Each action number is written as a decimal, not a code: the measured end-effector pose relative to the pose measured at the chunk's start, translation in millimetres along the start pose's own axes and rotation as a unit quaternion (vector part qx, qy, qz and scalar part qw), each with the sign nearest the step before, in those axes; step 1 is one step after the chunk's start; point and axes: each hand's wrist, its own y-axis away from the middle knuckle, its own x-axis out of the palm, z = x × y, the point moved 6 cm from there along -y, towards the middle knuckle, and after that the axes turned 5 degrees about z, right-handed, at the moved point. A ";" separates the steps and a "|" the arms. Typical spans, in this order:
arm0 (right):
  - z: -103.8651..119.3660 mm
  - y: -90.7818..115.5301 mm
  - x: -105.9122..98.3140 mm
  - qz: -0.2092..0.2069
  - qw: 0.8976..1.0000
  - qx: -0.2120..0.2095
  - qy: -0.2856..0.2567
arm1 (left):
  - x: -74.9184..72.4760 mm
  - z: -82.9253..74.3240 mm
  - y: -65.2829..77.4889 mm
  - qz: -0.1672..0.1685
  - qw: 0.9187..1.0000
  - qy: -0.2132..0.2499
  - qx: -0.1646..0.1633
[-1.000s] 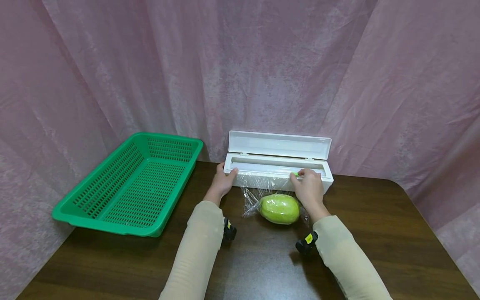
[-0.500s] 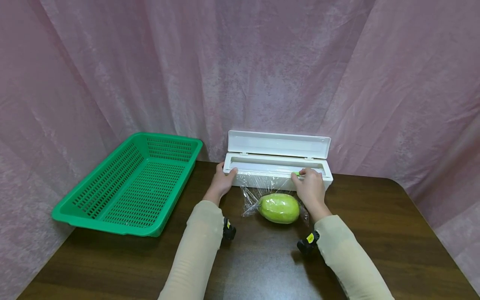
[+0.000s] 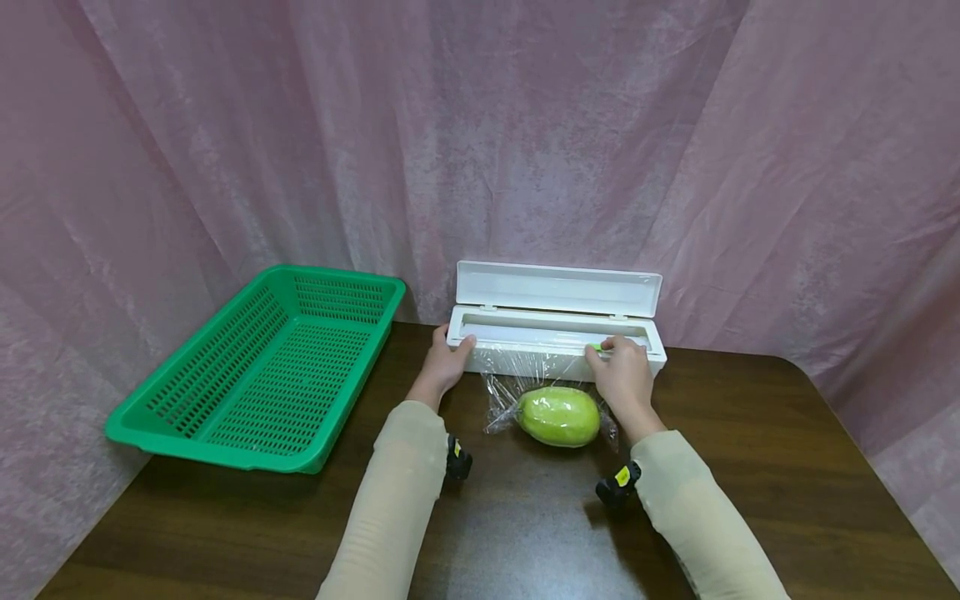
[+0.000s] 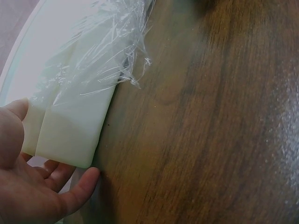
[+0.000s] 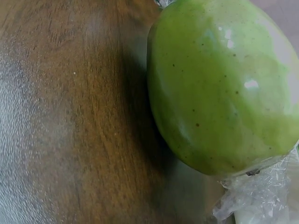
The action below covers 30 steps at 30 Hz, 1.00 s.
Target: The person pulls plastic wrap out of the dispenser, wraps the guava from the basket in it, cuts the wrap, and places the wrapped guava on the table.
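A white cling film dispenser (image 3: 558,327) lies with its lid raised at the back of the table. My left hand (image 3: 444,365) holds its left end; in the left wrist view the thumb (image 4: 18,108) is on top and the fingers reach around the end. On the front edge, my right hand (image 3: 622,377) pinches a small green slide cutter (image 3: 596,347), mostly hidden by the fingers. Clear cling film (image 3: 501,398) stretches from the dispenser to a green melon-like fruit (image 3: 558,417) wrapped in it. That fruit fills much of the right wrist view, where my right hand is out of sight.
To the left stands a green plastic basket (image 3: 318,421) with slotted sides, partly over the brown wooden table (image 3: 510,533). A pink curtain (image 3: 555,142) hangs right behind the dispenser. The table's rounded corner is at the back right.
My right hand has slid slightly to the right along the dispenser's front edge with the green slide cutter. The left hand, the fruit and the basket have stayed in place.
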 end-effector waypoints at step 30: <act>-9.8 -1.5 -2.3 0.009 1.000 0.026 0.015 | -0.3 -0.9 1.7 -0.002 1.000 0.009 -0.002</act>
